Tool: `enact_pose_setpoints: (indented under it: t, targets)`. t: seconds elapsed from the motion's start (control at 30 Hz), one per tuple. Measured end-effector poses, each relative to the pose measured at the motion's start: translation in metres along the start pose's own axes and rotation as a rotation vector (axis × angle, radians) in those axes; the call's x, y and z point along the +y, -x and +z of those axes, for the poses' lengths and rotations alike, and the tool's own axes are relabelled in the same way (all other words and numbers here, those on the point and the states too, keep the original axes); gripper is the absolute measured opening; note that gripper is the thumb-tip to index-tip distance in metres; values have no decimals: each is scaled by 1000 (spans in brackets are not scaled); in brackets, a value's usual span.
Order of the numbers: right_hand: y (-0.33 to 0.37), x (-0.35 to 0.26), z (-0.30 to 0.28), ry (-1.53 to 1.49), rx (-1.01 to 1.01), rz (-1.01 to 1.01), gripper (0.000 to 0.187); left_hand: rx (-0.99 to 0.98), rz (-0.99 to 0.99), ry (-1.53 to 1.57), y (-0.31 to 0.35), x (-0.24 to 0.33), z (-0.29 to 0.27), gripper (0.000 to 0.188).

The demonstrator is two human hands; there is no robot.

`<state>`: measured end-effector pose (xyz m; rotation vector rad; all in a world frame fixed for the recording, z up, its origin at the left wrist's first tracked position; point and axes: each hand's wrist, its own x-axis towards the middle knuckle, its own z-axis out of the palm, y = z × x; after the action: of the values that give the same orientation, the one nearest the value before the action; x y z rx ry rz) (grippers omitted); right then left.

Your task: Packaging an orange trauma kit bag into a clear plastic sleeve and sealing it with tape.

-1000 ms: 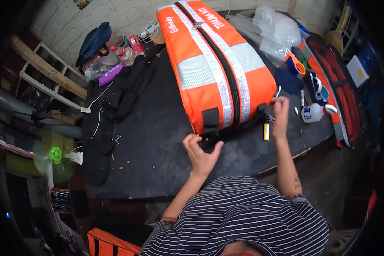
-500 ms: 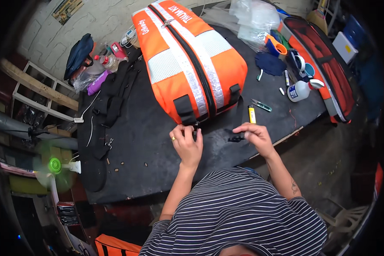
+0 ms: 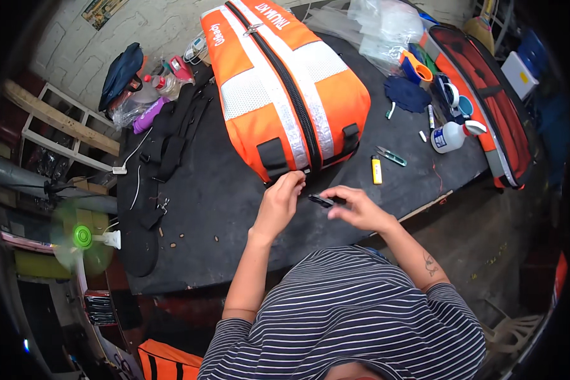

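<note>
A large orange bag [image 3: 335,101] with silver reflective strips, white mesh panels and a long black zipper stands on the black table. My left hand [image 3: 278,204] is at the bag's near bottom edge, just below a black webbing loop [image 3: 273,158]. Its fingers are pinched together, and what they grip is hidden. Close by on the right, my right hand [image 3: 361,209] holds a black plastic buckle [image 3: 322,200] between thumb and fingers. The buckle points toward my left hand, with a small gap between them.
A yellow lighter [image 3: 377,171], thread snips [image 3: 391,156] and a white bottle [image 3: 449,136] lie or stand to the right. Beyond is an open orange-and-black case [image 3: 497,120]. Black straps [image 3: 171,142] lie on the left. A small green fan [image 3: 82,237] spins beside the table [image 3: 196,263].
My right hand has moved left with the buckle, closer to my left hand. My left hand has turned slightly and stays at the bag's edge. The view has shifted a little.
</note>
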<state>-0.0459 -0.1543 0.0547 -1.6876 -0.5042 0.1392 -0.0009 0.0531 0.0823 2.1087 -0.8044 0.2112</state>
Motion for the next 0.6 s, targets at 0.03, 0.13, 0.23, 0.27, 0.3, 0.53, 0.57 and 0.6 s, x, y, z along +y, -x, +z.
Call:
enact_pose_setpoints:
  t: [0.03,0.13,0.23,0.27,0.3,0.53,0.57,0.6]
  targets:
    - [-1,0,-3,-6,-4,1,35,12,51,-99,-1,0,1,32]
    - [-7,-7,-10,251,-56,-52,30,118,289,-446,5,0,4,33]
    - [-13,1,-9,240,14,-90,30,387,206,-744,11,-12,13,40]
    - [-14,3,-9,185,58,-60,28,422,239,-753,14,-19,17,41]
    - [-15,11,-7,179,158,-96,27,461,270,-765,16,-25,21,41]
    - [-31,29,-17,258,315,-173,20,399,217,-502,8,-21,23,27]
    - [-33,31,-17,253,314,-198,20,367,170,-482,7,-16,22,26]
    - [-33,31,-15,247,312,-223,20,334,120,-465,8,-14,20,25]
